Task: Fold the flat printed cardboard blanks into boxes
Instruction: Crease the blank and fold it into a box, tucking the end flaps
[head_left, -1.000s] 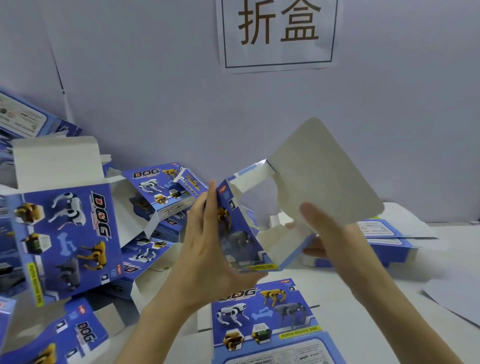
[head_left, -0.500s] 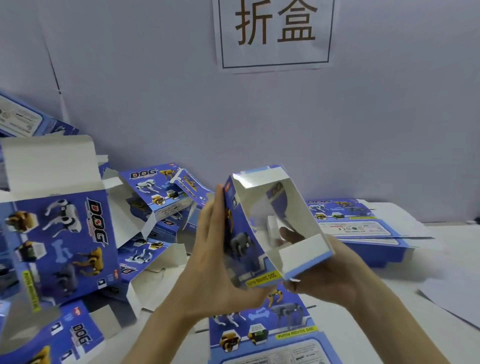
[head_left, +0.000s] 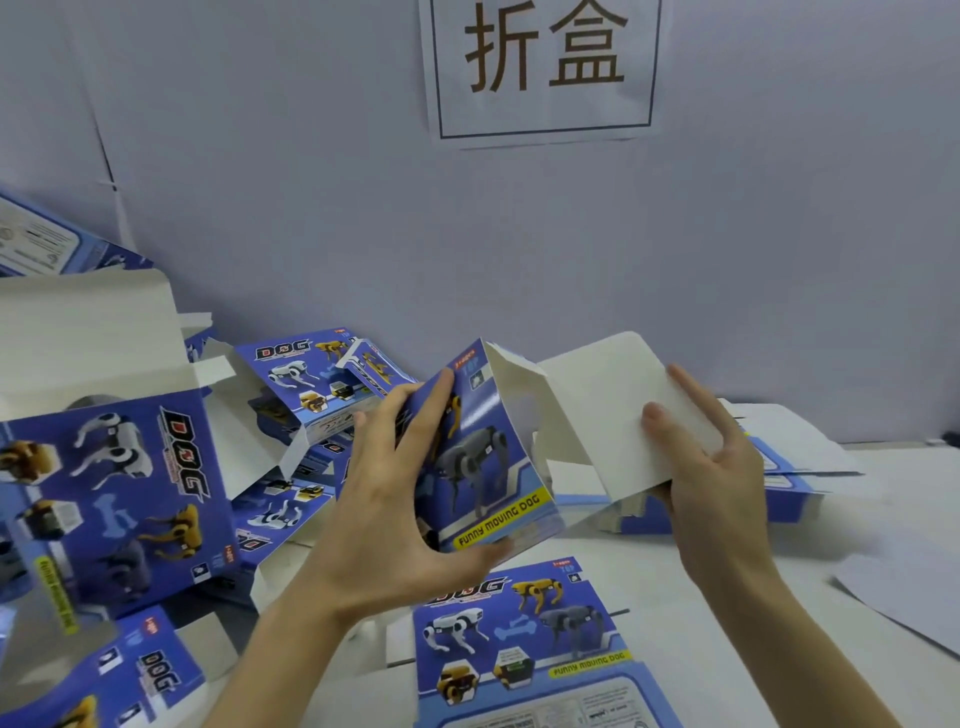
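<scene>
Item in hand: one half-folded box (head_left: 483, 457), blue printed card with robot dogs and a yellow band reading FUNNY MOVING DOG, held in the air above the table (head_left: 779, 597), in front of the person and between both hands, tilted with its open end up and to the right. Left hand (head_left: 395, 499): grips the printed face, fingers spread and laid long against the blue panel, thumb hooked under the lower edge by the yellow band. Right hand (head_left: 711, 467): pinches the white flap (head_left: 613, 410), thumb pressed on its plain inner side, the other fingers close together behind it, one fingertip showing above the flap's top edge. The flap stands out to the right, joined to the box body at a crease. Beneath the hands: one flat blank (head_left: 519, 634) lying print-up on the table. Right, behind the right hand: a low stack of flat blanks (head_left: 795, 483). Left: a loose heap of folded boxes (head_left: 114, 499) with the same print, several with white flaps open, lying at mixed angles against the wall. Far right on the table: a grey sheet (head_left: 904, 592). On the wall above: a paper sign (head_left: 540, 67) with two large dark characters inside a thin frame.
</scene>
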